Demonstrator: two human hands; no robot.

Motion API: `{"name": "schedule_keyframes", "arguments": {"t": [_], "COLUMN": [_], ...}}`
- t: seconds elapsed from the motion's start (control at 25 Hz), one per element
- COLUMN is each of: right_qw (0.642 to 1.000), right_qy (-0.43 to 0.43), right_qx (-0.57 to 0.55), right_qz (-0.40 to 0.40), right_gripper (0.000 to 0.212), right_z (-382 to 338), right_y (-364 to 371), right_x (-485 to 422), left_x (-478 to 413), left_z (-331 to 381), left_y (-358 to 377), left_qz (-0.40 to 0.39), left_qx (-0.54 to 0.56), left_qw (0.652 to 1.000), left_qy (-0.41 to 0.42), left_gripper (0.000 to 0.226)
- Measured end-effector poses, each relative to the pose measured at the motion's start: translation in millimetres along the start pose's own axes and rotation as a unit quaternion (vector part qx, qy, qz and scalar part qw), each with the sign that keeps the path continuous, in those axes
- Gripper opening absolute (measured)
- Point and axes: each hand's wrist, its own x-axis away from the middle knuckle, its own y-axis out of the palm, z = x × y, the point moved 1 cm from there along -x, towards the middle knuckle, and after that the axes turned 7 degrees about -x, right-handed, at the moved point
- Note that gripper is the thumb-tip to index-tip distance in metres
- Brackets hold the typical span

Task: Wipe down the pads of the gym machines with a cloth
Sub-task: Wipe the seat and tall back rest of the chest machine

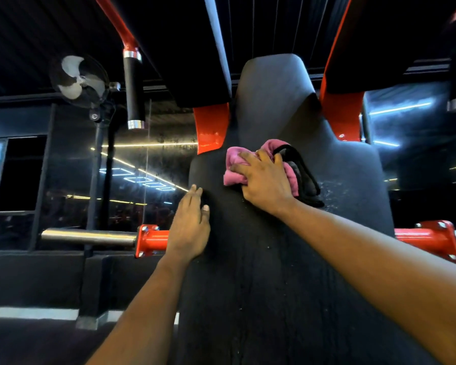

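My left grip (188, 227) lies flat and open on the near left edge of the black pad (269, 280), fingers straight, holding nothing and steadying me. Further up, my right grip (263, 180) is spread over the bunched pink cloth (234, 164), fingers bent around the wad and pressing it into the pad's middle. A black strap or second rag (304, 177) trails from under that hand; I cannot tell which. Pale specks (329, 187) dot the pad just right of the cloth, so I judge the best stroke is firm and overlapping, worked across to that side and then up the narrow headrest (274, 83). The red frame arms (209, 127) crowd both sides of the neck, where the cloth may snag. Off to the left stand a chrome bar (90, 237), a hanging black handle (134, 88) and a fan (81, 80).
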Motion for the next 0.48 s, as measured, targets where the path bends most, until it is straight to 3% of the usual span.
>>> {"name": "schedule_keyframes", "arguments": {"t": [0.2, 0.48], "right_qw": [0.997, 0.974], "right_qy": [0.068, 0.217], "right_qx": [0.020, 0.020], "right_qz": [0.024, 0.065], "right_gripper": [0.050, 0.052], "right_z": [57.2, 125.8], "right_y": [-17.1, -41.7], "right_x": [22.6, 70.6], "left_x": [-27.4, -38.0], "left_z": [31.1, 53.7], "left_y": [11.5, 31.6], "left_qz": [0.033, 0.017], "left_qx": [-0.070, -0.105], "left_qw": [0.995, 0.990], "left_qy": [0.065, 0.092], "left_gripper": [0.048, 0.053]}}
